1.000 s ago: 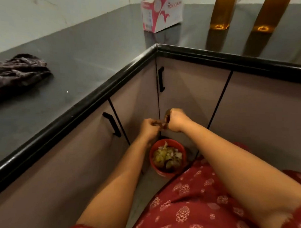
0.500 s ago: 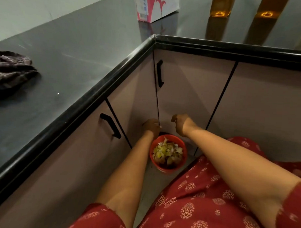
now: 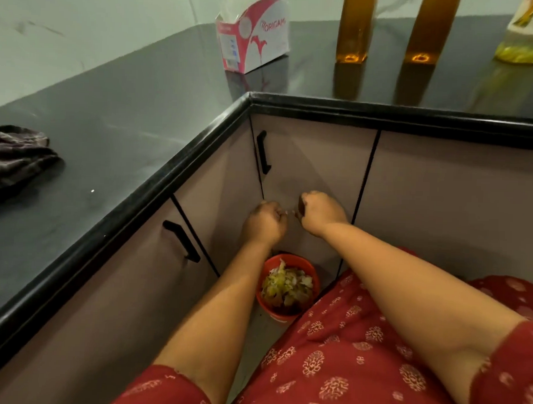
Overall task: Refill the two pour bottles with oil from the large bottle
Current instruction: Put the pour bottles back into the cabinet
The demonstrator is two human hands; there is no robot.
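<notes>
Crumpled dark cloth (image 3: 17, 155) is lying far left on the black counter (image 3: 126, 121). You are holding both hands low over the red bin (image 3: 288, 288) of scraps. Your left hand (image 3: 264, 224) is curling its fingers inward; your right hand (image 3: 320, 212) is pinching something small and dark, too tiny to name. The two pour bottles (image 3: 354, 26) (image 3: 425, 29) are standing full-looking on the counter, the large bottle (image 3: 526, 35) beside them. Likely a seal scrap is being discarded; next you are needing to rise and reach the bottles.

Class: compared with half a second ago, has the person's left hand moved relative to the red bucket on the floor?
Yes. The left hand has risen away from the red bucket, whose rim it was nearly touching, and now sits higher against the cabinet door, close to the right hand.
</notes>
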